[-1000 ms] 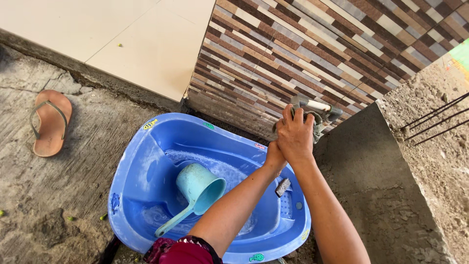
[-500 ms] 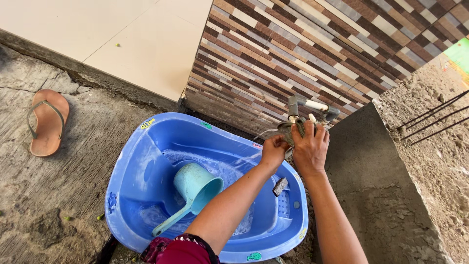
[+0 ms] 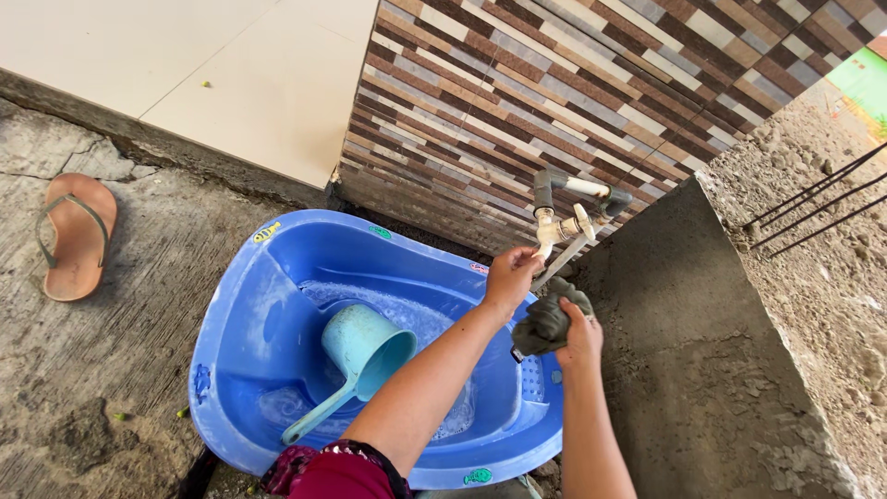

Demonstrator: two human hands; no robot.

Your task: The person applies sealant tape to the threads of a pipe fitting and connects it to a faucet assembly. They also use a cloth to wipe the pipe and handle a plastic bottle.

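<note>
Fingers: those of your left hand (image 3: 511, 275) are curled together just under the spout of the tap (image 3: 557, 225), tips close to it — whether they touch the metal you cannot tell. Fingers of your right hand (image 3: 579, 334) are pressed closed around a wet grey cloth (image 3: 547, 319), bunched and held just below and right of the tap, above the tub's right end.

Items, left to right:

- Sandal (image 3: 72, 236) — brown, lying alone on the rough concrete ground at far left, well apart from the rest.
- Tub (image 3: 249, 305) — blue plastic, oval, on the ground against the wall's foot; shallow foamy water inside.
- Scoop (image 3: 362, 356) — pale turquoise, with a long handle, lying tilted in the tub's water, mouth facing right, just beside your left forearm.
- Tap, with grey and white pipe fittings, coming off the striped tile wall (image 3: 573, 92) above the tub's right end.
- Concrete slab (image 3: 702, 351) — grey, sloping, right of the tub; your right forearm runs along its edge.
- Dark metal rods (image 3: 813, 199) crossing the gravelly ground at far right.
</note>
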